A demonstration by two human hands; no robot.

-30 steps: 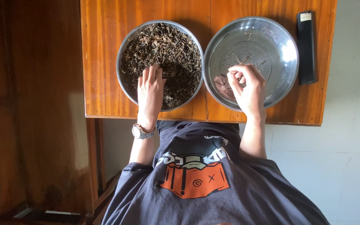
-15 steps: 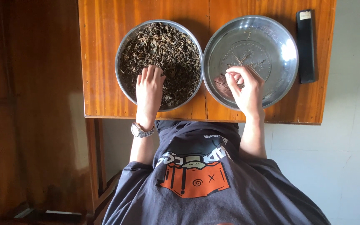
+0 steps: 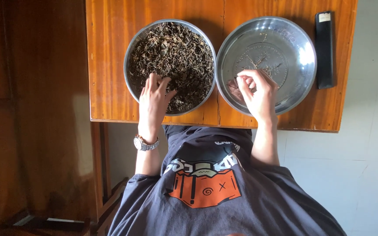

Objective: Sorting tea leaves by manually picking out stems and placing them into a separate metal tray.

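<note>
Dried dark-brown leaves and twigs, a loose crumbly heap, fill the round steel bowl on the left half of the varnished orange-brown wooden table. Seen from my head camera looking straight down, my left hand rests at the near edge of that heap, fingers spread and dipped into the leaves, palm down; it lies open on the pile and I cannot tell whether anything is pinched beneath it. A metal-band wristwatch sits on that wrist.

My right hand hovers over the near side of the wide, shallow steel pan beside the bowl, the two rims almost touching. Its fingers are curled in toward the thumb, closed lightly on what looks like a thin stalk, though that is too small to be sure. A few thin dry stems lie scattered on the pan's bare floor.

I judge the leaves very light, brittle and quick to crumble, best taken in a gentle pinch of fingertips at a stem, not squeezed in the fist.

A slim black rectangular bar lies along the table's right edge, well apart from both hands. My grey printed t-shirt fills the lower frame.
</note>
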